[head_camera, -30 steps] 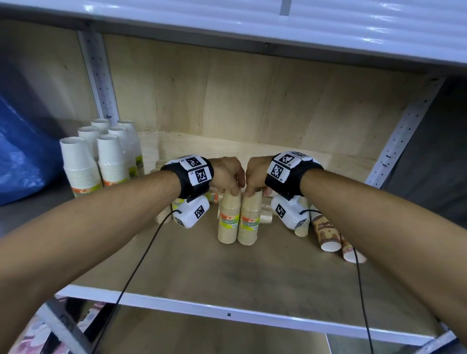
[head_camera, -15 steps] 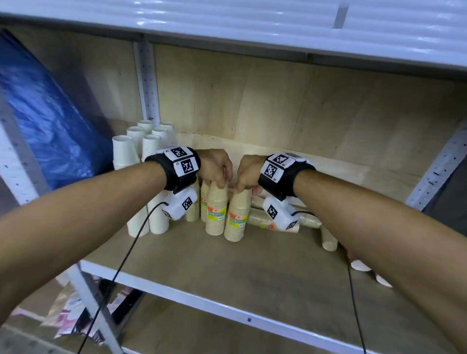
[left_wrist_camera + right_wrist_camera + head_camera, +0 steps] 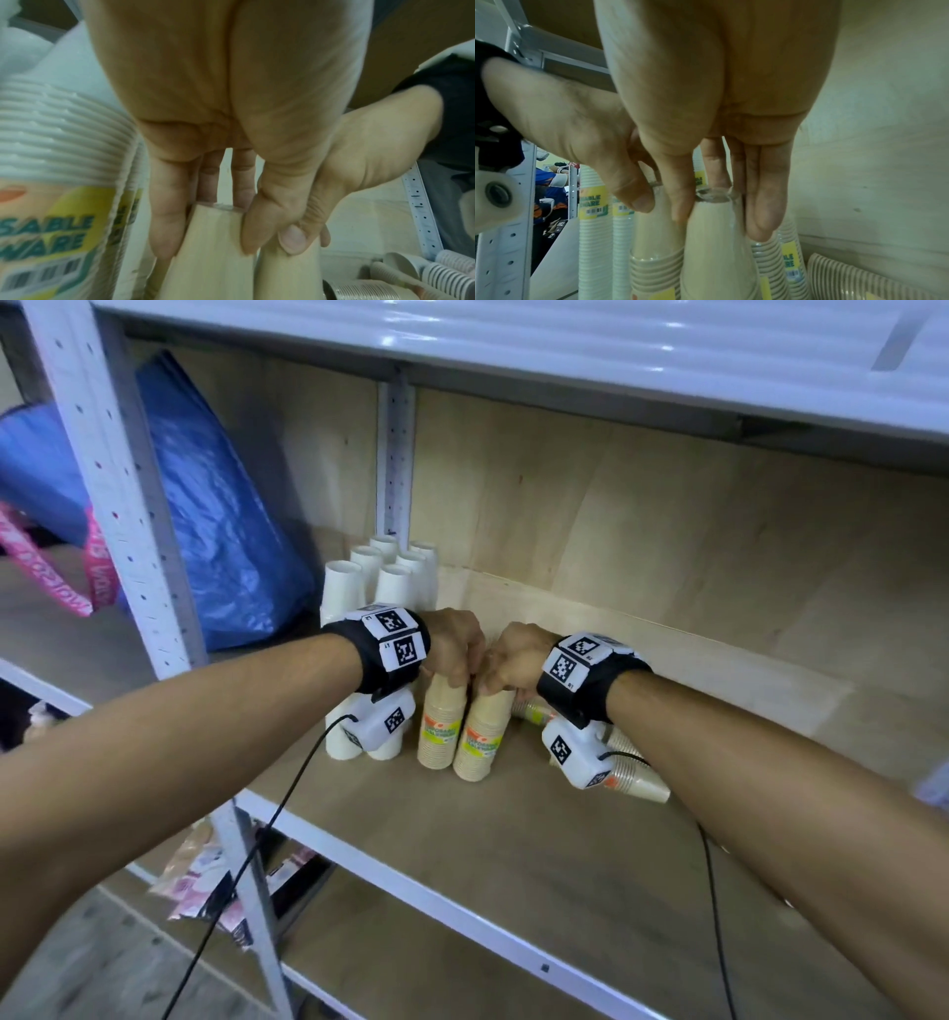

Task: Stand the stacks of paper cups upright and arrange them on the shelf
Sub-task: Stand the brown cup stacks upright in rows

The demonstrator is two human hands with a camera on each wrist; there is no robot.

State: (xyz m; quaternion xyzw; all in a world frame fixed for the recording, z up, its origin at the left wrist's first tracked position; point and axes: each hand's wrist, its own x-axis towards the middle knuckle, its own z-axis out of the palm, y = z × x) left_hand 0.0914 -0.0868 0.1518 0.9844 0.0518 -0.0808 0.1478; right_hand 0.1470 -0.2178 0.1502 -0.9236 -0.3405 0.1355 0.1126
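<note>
Two tan cup stacks upright on the wooden shelf point(image 3: 539, 845), side by side and touching: left tan stack point(image 3: 440, 726) and right tan stack point(image 3: 480, 737), each with a yellow-green label. Left tan stack just right of the white cup stacks point(image 3: 375, 577), which stand upright in a cluster at the shelf's back left corner. Left hand point(image 3: 454, 647) on top of the left tan stack, fingers point(image 3: 167, 219) and thumb curled down round its top cup, gripping it. Right hand point(image 3: 513, 660) on top of the right tan stack, fingers point(image 3: 765, 203) and thumb wrapped over its narrow upper end in the same grip. Hands nearly touching above the pair. To the right of the tan pair, toppled cup stacks point(image 3: 637, 775) on their sides on the shelf, partly hidden behind the right wrist camera. Black bands with square markers on both wrists. Left of the white cup stacks, beyond the perforated upright post point(image 3: 118, 505), a blue plastic bag point(image 3: 221, 531).
</note>
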